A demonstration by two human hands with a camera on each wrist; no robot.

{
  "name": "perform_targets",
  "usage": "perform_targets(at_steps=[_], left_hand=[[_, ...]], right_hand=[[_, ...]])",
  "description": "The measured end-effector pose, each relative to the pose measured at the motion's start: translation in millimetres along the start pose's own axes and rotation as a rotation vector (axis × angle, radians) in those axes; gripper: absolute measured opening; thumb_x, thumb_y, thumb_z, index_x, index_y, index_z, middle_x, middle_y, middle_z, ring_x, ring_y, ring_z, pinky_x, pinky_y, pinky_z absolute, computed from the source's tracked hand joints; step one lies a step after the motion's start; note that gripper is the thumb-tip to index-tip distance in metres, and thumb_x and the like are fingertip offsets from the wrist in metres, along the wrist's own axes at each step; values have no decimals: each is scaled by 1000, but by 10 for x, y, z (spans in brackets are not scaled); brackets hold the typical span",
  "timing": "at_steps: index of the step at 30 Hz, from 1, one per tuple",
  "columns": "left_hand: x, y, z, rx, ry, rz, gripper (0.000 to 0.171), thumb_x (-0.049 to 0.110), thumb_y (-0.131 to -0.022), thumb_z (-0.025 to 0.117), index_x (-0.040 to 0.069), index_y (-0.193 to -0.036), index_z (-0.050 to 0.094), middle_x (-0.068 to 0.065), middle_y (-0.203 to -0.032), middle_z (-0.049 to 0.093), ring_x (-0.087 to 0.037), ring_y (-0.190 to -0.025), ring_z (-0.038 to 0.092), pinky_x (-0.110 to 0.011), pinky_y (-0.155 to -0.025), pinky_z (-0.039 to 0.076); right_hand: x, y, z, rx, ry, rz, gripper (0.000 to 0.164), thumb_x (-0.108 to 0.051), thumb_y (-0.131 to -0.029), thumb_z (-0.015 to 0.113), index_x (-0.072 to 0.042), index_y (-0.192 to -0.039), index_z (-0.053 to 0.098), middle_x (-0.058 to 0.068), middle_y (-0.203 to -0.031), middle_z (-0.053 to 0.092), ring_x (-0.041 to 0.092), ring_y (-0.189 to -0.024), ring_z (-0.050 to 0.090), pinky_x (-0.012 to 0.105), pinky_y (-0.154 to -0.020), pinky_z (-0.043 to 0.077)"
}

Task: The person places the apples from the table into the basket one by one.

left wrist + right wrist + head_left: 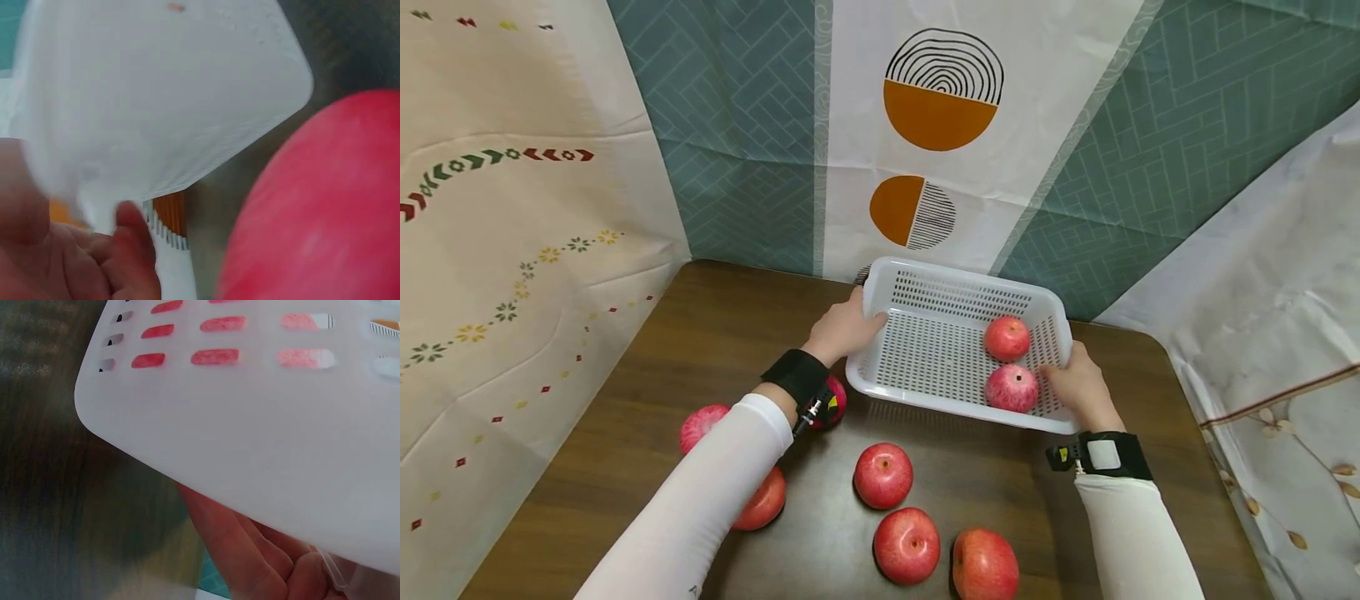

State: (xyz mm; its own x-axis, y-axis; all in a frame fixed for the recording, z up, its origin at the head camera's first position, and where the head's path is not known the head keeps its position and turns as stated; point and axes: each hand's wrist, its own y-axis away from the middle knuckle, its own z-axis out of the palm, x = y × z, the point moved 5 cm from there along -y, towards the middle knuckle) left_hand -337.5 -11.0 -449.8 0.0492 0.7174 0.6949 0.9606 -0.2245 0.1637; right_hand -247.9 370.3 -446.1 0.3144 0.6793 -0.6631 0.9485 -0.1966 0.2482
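Observation:
A white perforated plastic basket is held between both hands near the back of the brown table. My left hand grips its left end, thumb over the rim; the left wrist view shows curled fingers against its outer side. At the opposite end my right hand grips the rim, with its fingers under the rim in the right wrist view. Inside, toward the right, lie two red apples, one plain and one pink-streaked in front of it.
On the table in front of the basket lie several more apples, among them one in the middle and one at the front right. A dark red one sits under my left wrist. Patterned cloth hangs behind.

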Motion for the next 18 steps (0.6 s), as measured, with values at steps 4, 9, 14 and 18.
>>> perform_targets(at_steps=[4,9,14,18], left_hand=[[-26,71,-180,13,3,28,87,56,-108,45,-1,-168,20,-27,-156,51,-37,-131,62,-50,-105,52],[2,384,-551,63,-33,70,86,52,-108,48,-1,-169,18,-28,-166,35,-41,-149,42,-58,-118,38],[-165,677,-842,72,-34,119,83,50,-108,51,3,-169,22,-26,-160,41,-39,-144,47,-57,-116,40],[-352,959,-1012,65,-50,149,82,47,-109,54,3,-169,22,-27,-155,45,-40,-140,50,-58,-113,41]], right_hand=[[7,-3,23,1,13,6,71,-20,-108,56,6,-162,18,39,-146,46,60,-121,59,75,-90,51],[20,-4,34,-3,12,13,70,-21,-108,57,6,-161,19,40,-145,46,60,-121,60,75,-91,51],[25,-2,13,-7,14,7,72,-21,-108,57,7,-161,17,40,-147,45,60,-122,59,76,-90,51],[18,-8,5,-10,17,0,72,-21,-108,58,7,-161,17,40,-147,44,61,-122,59,75,-88,52]])
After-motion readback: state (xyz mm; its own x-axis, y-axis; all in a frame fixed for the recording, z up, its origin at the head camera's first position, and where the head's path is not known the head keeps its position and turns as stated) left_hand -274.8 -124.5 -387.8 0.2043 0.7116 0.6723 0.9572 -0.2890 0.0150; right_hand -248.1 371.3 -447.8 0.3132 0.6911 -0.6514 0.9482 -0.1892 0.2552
